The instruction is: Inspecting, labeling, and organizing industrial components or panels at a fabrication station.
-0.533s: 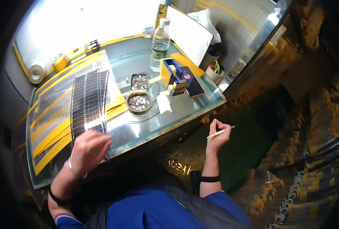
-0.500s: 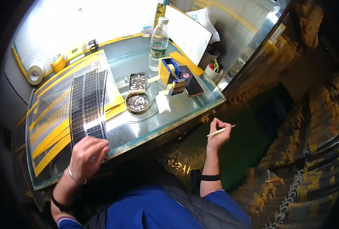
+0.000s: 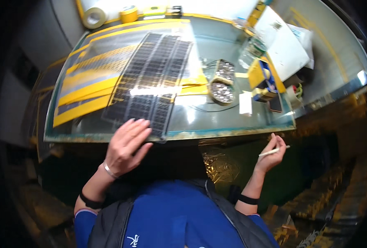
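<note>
Well, from my far-off seat, I would watch the long dark sheet (image 3: 150,82) most. It lies slanted on the glass table (image 3: 220,118), partly over some flat sheets with yellow strips (image 3: 88,97), and its near end reaches the front edge. The left hand (image 3: 127,148) is at that end, palm down, long fingers side by side and the thumb held apart. I can't tell if the fingertips touch the sheet or float just over it. If that hand pushed hard there, the near corner might bend. If it pulled back fast, the sheet could slide off, since it looks thin and slick to me.

The right hand (image 3: 272,158) hangs out past the front edge, with thumb and fingers pinching a thin white stick (image 3: 266,153). A loose pinch could drop it to the dark floor, and I think it would be hard to find there.

I'd also mind the round tin (image 3: 222,93) and the square tin (image 3: 225,69), full of shiny bits. They sit to the right of the sheet, so a swinging sleeve could tip them and spill the bits.
</note>
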Motion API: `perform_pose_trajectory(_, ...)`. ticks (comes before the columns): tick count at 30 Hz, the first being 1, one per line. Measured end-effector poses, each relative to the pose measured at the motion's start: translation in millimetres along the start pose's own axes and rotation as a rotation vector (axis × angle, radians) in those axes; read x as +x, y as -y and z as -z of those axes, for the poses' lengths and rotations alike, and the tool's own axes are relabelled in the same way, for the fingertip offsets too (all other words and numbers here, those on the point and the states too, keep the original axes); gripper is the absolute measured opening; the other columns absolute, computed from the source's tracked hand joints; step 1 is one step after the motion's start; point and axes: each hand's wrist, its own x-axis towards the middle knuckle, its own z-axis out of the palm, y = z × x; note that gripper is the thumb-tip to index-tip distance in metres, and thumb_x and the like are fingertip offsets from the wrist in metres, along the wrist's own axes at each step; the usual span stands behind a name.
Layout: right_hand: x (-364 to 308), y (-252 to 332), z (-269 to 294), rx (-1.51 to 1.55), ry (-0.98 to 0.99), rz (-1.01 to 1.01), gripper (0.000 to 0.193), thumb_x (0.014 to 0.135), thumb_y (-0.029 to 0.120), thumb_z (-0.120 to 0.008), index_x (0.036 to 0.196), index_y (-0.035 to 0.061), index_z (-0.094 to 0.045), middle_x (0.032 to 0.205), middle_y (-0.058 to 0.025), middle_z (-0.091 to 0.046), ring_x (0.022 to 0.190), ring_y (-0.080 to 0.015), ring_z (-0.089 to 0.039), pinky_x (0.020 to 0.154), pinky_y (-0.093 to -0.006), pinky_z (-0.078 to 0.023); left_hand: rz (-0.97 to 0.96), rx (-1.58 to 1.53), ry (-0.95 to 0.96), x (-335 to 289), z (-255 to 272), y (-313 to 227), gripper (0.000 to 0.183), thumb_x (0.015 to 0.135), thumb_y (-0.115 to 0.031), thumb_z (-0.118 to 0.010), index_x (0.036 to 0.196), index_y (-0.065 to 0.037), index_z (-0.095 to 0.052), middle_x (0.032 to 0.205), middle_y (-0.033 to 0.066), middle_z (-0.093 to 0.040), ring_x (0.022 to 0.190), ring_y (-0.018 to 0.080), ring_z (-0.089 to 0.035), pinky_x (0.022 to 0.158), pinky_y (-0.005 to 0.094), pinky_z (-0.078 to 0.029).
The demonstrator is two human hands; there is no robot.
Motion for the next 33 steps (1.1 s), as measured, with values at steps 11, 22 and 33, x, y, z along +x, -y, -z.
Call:
perform_pose_trajectory(11,-51,150,-64,0.530,1.068,0.581,0.031,0.091,0.028,-0.054,0.105,0.0043,-0.069,0.090,-0.0094,-0.065,0.098,-0.0288,-0.058,0.108,-0.0523,-0.029,0.036,-0.023,-0.087,8,-28,-9,0.033,0.075,-0.014,-0.073,0.104,0.000,-0.064,0.114,0.0140,-0.062,0.110,0.0296,-0.058,0.100,0.0442,-0.043)
perform_pose_trajectory(22,-60,151,-77,0.527,1.073,0.656,0.023,0.069,0.003,-0.075,0.090,0.0088,-0.070,0.094,-0.0046,-0.070,0.097,-0.0258,-0.064,0.106,-0.0532,-0.033,0.016,-0.016,-0.088,0,-32,-2,0.034,0.076,-0.019,-0.074,0.104,-0.002,-0.065,0.119,0.0158,-0.061,0.115,0.0300,-0.056,0.103,0.0465,-0.040)
perform_pose_trajectory(33,-72,148,-81,0.543,0.985,0.668,0.026,0.066,0.002,-0.075,0.090,0.0090,-0.068,0.091,-0.0034,-0.070,0.088,-0.0222,-0.066,0.101,-0.0558,-0.039,0.018,0.016,-0.062,4,-29,-5,0.031,0.074,-0.019,-0.072,0.100,-0.004,-0.066,0.118,0.0151,-0.061,0.114,0.0294,-0.057,0.101,0.0489,-0.042)
